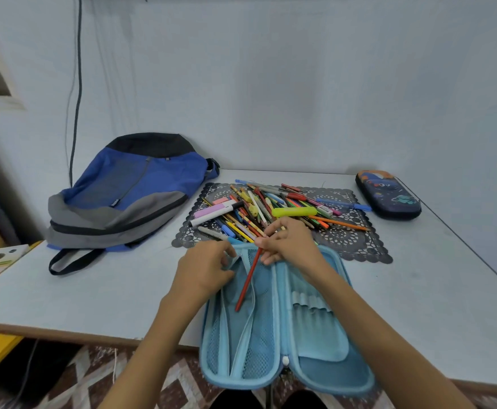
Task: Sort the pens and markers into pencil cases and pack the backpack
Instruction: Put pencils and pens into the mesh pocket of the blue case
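Open light blue pencil case (315, 349) lying beneath both hands, left hand (204, 268) pinching its pocket rim (238, 256), right hand (288, 246) pinching a red pencil (247, 281) slanting between them, pens and markers (270, 208) lying heaped just beyond, blue backpack (129, 190) farther left, dark pencil case (388, 194) farther right.

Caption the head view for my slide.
Right hand holds a red pencil over the open blue case; left hand grips its pocket.
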### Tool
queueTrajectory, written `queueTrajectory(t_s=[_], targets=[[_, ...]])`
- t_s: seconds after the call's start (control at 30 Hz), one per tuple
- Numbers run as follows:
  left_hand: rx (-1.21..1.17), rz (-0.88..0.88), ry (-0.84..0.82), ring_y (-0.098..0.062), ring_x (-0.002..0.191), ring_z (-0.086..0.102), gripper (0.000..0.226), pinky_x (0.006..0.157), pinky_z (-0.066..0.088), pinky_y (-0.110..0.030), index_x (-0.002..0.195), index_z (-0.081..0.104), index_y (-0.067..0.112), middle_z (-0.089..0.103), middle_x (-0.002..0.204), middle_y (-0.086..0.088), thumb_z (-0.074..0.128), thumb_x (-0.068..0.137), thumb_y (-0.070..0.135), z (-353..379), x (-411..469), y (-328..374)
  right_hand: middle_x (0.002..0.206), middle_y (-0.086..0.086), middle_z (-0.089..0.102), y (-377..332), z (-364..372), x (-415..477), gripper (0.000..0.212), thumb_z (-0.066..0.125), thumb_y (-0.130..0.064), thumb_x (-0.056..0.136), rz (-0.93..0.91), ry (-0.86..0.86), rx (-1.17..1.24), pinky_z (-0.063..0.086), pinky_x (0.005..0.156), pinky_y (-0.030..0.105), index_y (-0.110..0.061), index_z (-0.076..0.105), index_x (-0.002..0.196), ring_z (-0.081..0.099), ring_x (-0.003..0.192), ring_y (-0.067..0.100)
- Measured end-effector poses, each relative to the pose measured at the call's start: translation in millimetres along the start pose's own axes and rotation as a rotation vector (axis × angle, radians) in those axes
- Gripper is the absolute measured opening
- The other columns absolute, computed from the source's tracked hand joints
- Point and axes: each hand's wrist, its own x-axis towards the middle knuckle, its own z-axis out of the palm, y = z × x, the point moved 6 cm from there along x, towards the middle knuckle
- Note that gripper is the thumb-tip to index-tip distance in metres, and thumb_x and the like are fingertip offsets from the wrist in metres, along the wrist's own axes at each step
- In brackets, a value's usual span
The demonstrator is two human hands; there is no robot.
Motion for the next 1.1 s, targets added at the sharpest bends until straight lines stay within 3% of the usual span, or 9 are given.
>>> queueTrajectory(t_s=[0.1, 0.2, 0.27, 0.5, 0.67, 0.77, 0.93, 1.0, 1.1], targets=[[-0.064, -0.025, 0.007, -0.008, 0.078, 0.059, 0.024, 0.065, 0.042, -0.023, 0.102, 0.07, 0.025, 0.06, 0.076, 0.014, 0.068, 0.079, 0.018, -0.5, 2.9, -2.3, 0.064, 0.018, 0.067, 0.1, 9.9, 0.2, 0.031, 0.078, -0.002, 0.077, -0.017, -0.034, -0.053, 0.051, 0.044, 0.028, 0.003, 0.053, 0.096, 0.063, 0.048, 0.025], [-0.144, -0.031, 0.068, -0.008, 0.073, 0.06, 0.018, 0.056, 0.035, -0.017, 0.094, 0.075, 0.023, 0.066, 0.075, 0.009, 0.069, 0.077, 0.028, -1.7, 8.2, -5.3, 0.067, 0.019, 0.068, -2.2, 24.8, -3.2, 0.029, 0.077, -0.003, 0.079, -0.011, -0.13, -0.121, 0.046, 0.038, 0.025, 0.0, 0.051, 0.093, 0.061, 0.044, 0.022], [-0.216, -0.041, 0.094, -0.008, 0.07, 0.062, 0.027, 0.056, 0.036, -0.016, 0.085, 0.075, 0.025, 0.068, 0.071, 0.007, 0.062, 0.07, 0.043, -0.2, 8.8, -9.3, 0.07, 0.02, 0.069, -0.9, 35.1, -5.5, 0.029, 0.077, -0.007, 0.08, -0.01, -0.188, -0.194, 0.04, 0.034, 0.023, -0.003, 0.05, 0.091, 0.059, 0.041, 0.021], [-0.4, -0.056, 0.177, 0.002, 0.054, 0.056, 0.041, 0.055, 0.043, -0.017, 0.068, 0.072, 0.027, 0.061, 0.054, 0.015, 0.051, 0.052, 0.057, 0.4, 3.8, -17.5, 0.07, 0.011, 0.068, -3.7, 41.9, -10.3, 0.022, 0.068, -0.02, 0.089, -0.04, -0.236, -0.357, 0.033, 0.035, 0.014, 0.002, 0.067, 0.084, 0.049, 0.04, 0.012], [-0.474, -0.08, 0.21, 0.0, 0.055, 0.061, 0.006, 0.06, 0.052, -0.023, 0.062, 0.067, 0.034, 0.066, 0.057, 0.014, 0.067, 0.056, 0.036, 1.3, -0.1, -20.7, 0.067, 0.006, 0.069, -0.2, 46.5, -12.7, 0.008, 0.069, -0.009, 0.087, -0.026, -0.318, -0.474, 0.037, 0.038, 0.017, -0.008, 0.069, 0.08, 0.054, 0.043, 0.012], [-0.538, -0.1, 0.225, 0.002, 0.056, 0.061, 0.008, 0.06, 0.051, -0.02, 0.066, 0.071, 0.028, 0.068, 0.061, 0.011, 0.07, 0.058, 0.027, 4.7, -2.3, -21.8, 0.074, 0.01, 0.072, 3.1, 49.0, -13.5, 0.016, 0.081, -0.006, 0.073, -0.025, -0.355, -0.492, 0.051, 0.05, 0.027, -0.011, 0.067, 0.078, 0.058, 0.049, 0.017], [-0.595, -0.099, 0.281, 0.003, 0.055, 0.058, 0.021, 0.055, 0.045, -0.009, 0.065, 0.072, 0.024, 0.067, 0.061, 0.01, 0.078, 0.067, 0.004, 10.5, -5.2, -25.2, 0.08, -0.001, 0.071, 3.8, 54.0, -12.8, 0.031, 0.088, -0.03, 0.06, -0.125, -0.218, -0.771, 0.055, 0.07, 0.039, -0.019, 0.064, 0.077, 0.064, 0.069, 0.013], [-0.611, -0.089, 0.304, 0.003, 0.056, 0.058, 0.019, 0.055, 0.045, -0.008, 0.067, 0.073, 0.022, 0.067, 0.062, 0.01, 0.079, 0.068, 0.004, 11.1, -7.2, -25.5, 0.08, -0.003, 0.069, 2.7, 54.4, -13.4, 0.031, 0.087, -0.033, 0.06, -0.14, -0.193, -0.816, 0.054, 0.069, 0.036, -0.02, 0.064, 0.077, 0.063, 0.071, 0.012], [-0.645, -0.075, 0.318, 0.002, 0.055, 0.057, 0.013, 0.056, 0.045, -0.009, 0.071, 0.075, 0.018, 0.069, 0.064, 0.009, 0.079, 0.069, 0.005, 12.1, -9.1, -26.2, 0.077, 0.007, 0.071, -1.2, 51.5, -13.4, 0.025, 0.087, -0.019, 0.068, -0.094, -0.316, -0.653, 0.051, 0.052, 0.028, -0.013, 0.065, 0.078, 0.059, 0.051, 0.011]])
